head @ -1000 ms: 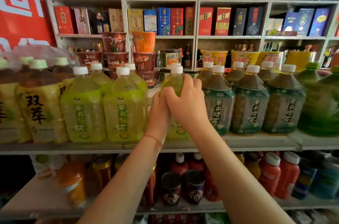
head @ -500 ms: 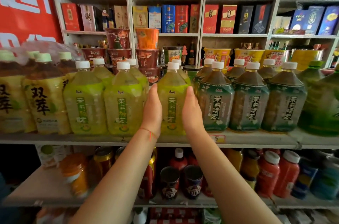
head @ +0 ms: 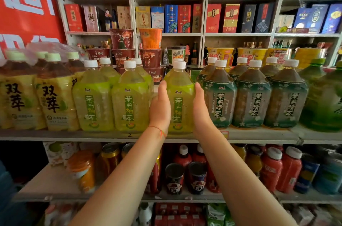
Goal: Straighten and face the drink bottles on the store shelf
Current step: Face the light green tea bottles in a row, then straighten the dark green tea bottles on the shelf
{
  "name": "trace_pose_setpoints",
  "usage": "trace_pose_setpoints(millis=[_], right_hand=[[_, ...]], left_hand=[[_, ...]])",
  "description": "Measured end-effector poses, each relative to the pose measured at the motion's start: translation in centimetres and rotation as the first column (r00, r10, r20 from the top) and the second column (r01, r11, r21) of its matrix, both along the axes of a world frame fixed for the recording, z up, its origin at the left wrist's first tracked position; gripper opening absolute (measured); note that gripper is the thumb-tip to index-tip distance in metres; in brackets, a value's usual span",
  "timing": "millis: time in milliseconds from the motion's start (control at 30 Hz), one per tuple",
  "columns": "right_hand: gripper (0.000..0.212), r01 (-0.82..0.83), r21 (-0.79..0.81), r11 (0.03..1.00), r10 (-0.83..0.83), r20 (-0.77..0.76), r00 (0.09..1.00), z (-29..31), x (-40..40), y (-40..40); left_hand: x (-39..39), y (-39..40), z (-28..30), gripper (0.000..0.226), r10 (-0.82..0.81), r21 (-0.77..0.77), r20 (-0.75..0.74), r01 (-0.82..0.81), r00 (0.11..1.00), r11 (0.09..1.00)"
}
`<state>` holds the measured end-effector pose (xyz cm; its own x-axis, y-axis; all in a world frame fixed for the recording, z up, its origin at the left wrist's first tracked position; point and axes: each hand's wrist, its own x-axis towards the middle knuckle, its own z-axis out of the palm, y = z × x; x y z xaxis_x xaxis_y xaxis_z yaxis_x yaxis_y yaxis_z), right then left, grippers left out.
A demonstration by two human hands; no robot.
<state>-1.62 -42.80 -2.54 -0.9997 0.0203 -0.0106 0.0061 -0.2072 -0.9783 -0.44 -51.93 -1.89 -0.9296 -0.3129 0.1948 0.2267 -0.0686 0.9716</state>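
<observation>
The shelf (head: 259, 134) ran the full width of the view, packed along its front edge with big bottles: yellow-labelled ones (head: 55, 99) at the left, two pale green ones (head: 129, 103) beside them, then a run of dark teal-labelled teas (head: 252, 99) to the right. In the gap between those groups stood the green tea bottle (head: 180, 99), upright on the shelf edge, label square to the front, and it looked close to faced. It read as a large, full bottle, so by my judgement heavy and sloshy, with thin plastic walls that give under a squeeze and a smooth wrap that could slide; the flat sides low on the body seemed the sound place to hold, not the narrow neck or the white cap (head: 179, 65). That was just where the hands were: the left hand (head: 160, 109) pressed flat on its left side, the right hand (head: 200, 109) on its right, fingers (head: 162, 88) stretched straight upward, cradling it between the palms rather than curled round it.
</observation>
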Motion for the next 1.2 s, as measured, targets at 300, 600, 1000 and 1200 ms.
trace_pose_setpoints(millis=[300,600,1000,1200], right_hand=[[0.097,-0.01,-0.049,0.999,0.012,0.044,0.999,0.2,-0.1,0.3],[0.125,-0.038,-0.059,0.998,0.039,0.017,0.999,-1.6,-4.2,-0.3],[0.044,-0.053,-0.018,0.998,0.052,-0.045,0.998,0.5,-1.2,-2.1],[0.029,0.344,0.258,0.903,-0.245,-0.35,0.904,0.1,-0.2,-2.0]], left_hand=[[-0.2,-0.2,0.7,0.041,0.03,-0.099,-0.038,-0.033,0.999,0.995],[-1.1,-1.4,3.0,0.076,-0.053,-0.775,-0.585,-0.539,0.809,0.329],[-1.4,-3.9,2.7,0.058,0.013,-0.836,-0.548,-0.548,0.836,-0.032],[-0.9,-3.4,1.6,0.047,0.011,-0.803,-0.591,-0.59,0.806,0.085]])
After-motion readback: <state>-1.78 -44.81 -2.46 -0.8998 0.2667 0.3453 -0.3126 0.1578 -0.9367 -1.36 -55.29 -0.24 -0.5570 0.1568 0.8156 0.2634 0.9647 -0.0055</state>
